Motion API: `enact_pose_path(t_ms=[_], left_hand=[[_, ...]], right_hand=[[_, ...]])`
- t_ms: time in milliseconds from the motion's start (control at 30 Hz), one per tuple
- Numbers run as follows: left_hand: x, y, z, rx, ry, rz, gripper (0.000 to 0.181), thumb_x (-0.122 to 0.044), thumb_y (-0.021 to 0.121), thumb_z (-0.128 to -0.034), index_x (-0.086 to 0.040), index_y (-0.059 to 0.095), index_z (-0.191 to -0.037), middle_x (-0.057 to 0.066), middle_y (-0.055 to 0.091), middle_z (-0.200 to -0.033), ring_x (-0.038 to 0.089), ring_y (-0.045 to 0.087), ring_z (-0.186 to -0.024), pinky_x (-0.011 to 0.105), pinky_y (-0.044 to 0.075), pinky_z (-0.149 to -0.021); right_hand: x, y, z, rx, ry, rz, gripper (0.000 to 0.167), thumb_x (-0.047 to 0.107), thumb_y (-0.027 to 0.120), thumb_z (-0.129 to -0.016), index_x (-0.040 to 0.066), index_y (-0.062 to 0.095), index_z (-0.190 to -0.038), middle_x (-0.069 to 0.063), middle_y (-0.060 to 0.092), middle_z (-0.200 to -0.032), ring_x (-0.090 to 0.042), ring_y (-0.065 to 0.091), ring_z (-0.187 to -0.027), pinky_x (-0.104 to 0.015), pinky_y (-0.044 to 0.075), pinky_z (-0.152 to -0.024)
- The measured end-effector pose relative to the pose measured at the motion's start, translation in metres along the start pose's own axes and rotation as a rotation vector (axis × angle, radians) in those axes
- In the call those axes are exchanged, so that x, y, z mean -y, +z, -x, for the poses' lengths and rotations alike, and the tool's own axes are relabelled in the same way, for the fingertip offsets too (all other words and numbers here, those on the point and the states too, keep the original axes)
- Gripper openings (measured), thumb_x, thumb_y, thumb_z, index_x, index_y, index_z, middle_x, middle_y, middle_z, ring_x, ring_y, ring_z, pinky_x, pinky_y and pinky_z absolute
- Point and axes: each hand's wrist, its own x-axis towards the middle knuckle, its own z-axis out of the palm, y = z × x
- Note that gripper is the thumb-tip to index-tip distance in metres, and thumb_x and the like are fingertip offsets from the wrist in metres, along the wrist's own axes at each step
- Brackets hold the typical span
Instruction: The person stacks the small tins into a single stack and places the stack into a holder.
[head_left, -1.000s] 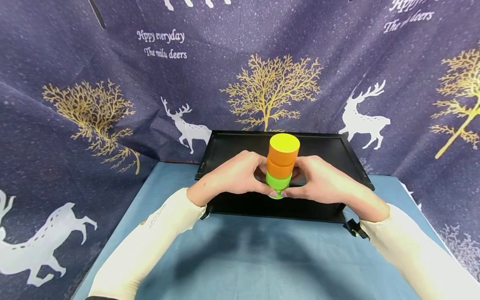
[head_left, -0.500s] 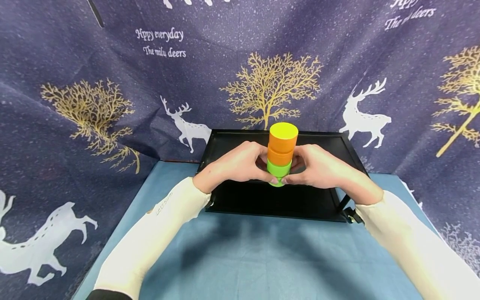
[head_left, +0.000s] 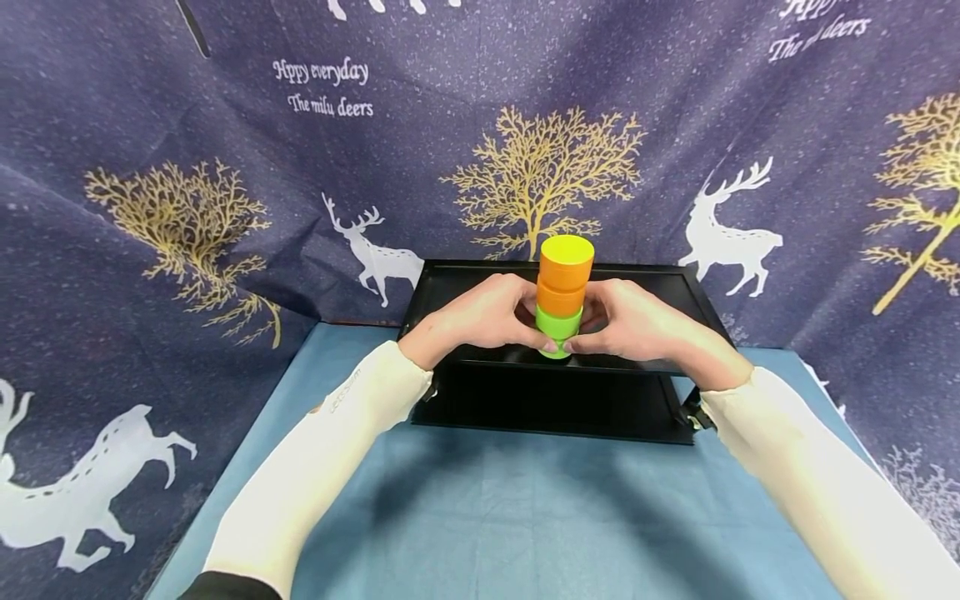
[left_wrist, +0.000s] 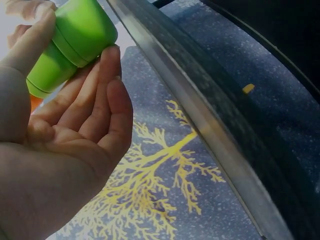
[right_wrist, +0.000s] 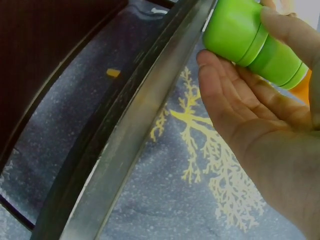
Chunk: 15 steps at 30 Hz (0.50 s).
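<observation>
A stack of cups (head_left: 562,296) stands upright between my hands in the head view, orange above and green below, with a yellow top. My left hand (head_left: 491,312) grips its lower green part from the left, thumb in front. From the right, my right hand (head_left: 637,321) holds the same part, its thumb close to the other. Both wrist views show the green cups (left_wrist: 87,27) between thumb and fingers. The stack's base is at the front of the upper tier of a black rack (head_left: 480,356); whether it touches cannot be told.
The rack's lower tier (head_left: 551,400) lies under the upper one, with a support (head_left: 686,404) at the right. A blue cloth (head_left: 517,517) covers the table. Behind hangs a dark curtain (head_left: 420,150) printed with deer and trees.
Both hands have lifted the cup stack and moved it away from me, from in front of the rack to the upper tier's front edge. Their hold looks the same.
</observation>
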Motion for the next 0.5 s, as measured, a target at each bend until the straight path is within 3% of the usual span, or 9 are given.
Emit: enact_pose_path(t_ms=[500], left_hand=[[0.012, 0.002, -0.016, -0.001, -0.021, -0.002, 0.042, -0.03, 0.09, -0.0887, -0.014, 0.074, -0.125, -0.006, 0.079, -0.102, 0.009, 0.074, -0.095, 0.028, 0.058, -0.09]], right_hand=[[-0.015, -0.002, -0.01, 0.004, 0.035, -0.038, 0.046, 0.012, 0.085, -0.09, 0.0, 0.065, -0.13, -0.01, 0.076, -0.108, -0.025, 0.075, -0.104, -0.042, 0.061, -0.094]])
